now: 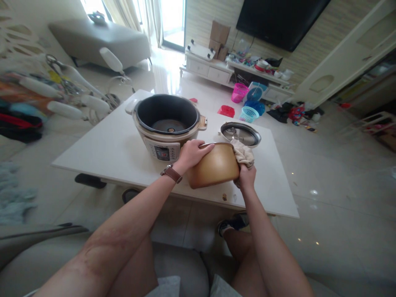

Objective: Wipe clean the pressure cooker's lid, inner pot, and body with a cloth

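Observation:
A gold-brown inner pot [213,168] is tilted above the near edge of the white table [102,152]. My left hand [192,153] grips its rim on the left side. My right hand [246,175] holds a beige cloth [244,153] pressed against the pot's right side. Just behind the pot stands an open rice cooker [167,123] with a dark empty cavity and a control panel facing me. A round metal lid [240,133] lies flat on the table to the right of the cooker.
A small brown crumb [224,196] lies near the table's front edge. Pink, red and blue baskets [239,93] sit on the floor beyond the table. A clothes rack [62,88] stands at left, a TV cabinet [216,68] at the back. My knees are below the table.

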Demonstrator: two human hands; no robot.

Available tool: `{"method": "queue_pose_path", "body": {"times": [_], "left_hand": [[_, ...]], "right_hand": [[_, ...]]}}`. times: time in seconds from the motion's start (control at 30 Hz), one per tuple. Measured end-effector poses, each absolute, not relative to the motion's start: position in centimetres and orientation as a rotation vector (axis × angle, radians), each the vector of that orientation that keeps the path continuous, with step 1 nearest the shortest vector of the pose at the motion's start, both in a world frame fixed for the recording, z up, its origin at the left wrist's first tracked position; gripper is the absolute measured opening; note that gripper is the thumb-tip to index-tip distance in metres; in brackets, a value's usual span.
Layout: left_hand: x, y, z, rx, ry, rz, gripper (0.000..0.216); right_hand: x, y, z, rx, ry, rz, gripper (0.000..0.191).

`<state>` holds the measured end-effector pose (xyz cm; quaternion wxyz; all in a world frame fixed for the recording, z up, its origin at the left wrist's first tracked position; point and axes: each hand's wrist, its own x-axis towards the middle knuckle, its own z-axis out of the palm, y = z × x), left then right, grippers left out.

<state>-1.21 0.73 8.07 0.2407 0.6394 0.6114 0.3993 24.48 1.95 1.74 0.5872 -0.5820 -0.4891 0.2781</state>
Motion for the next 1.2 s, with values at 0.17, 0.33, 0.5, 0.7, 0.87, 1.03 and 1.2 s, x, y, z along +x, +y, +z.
{"method": "queue_pose_path", "body": {"times": [0.17,0.33,0.5,0.7,0.87,1.03,1.2], "left_hand": [[-1.5,0.8,8.2,1.692,1.647,1.063,0.061],[-1.4,0.8,8.2,1.687,1.634,1.057,0.064],[-1.0,0.8,8.2,1.701,1.688,1.045,0.059],[-0.9,0.7,8.2,1.74,1.634,1.097,0.056],[-0.9,0.8,7.6,1.738,1.595,1.169,0.055],[-1.0,1.2,7.2,1.707,1.611,1.176,0.057],[-1.0,1.2,7.3,1.696,1.635,1.192,0.055]], "right_hand": [[24.4,2.2,0.7,-1.415,-0.987,0.746,0.035],[23.2,0.5,2.8,-1.315,-1.202,0.558,0.029],[22.0,-2.4,5.9,-1.146,-1.678,0.217,0.035],[21.5,-3.4,6.6,-1.024,-1.892,0.003,0.04],[22.4,-2.3,5.7,-1.058,-1.752,0.121,0.037],[23.2,-1.5,4.9,-1.157,-1.537,0.267,0.028],[23.3,-0.2,3.8,-1.207,-1.333,0.447,0.03]]}}
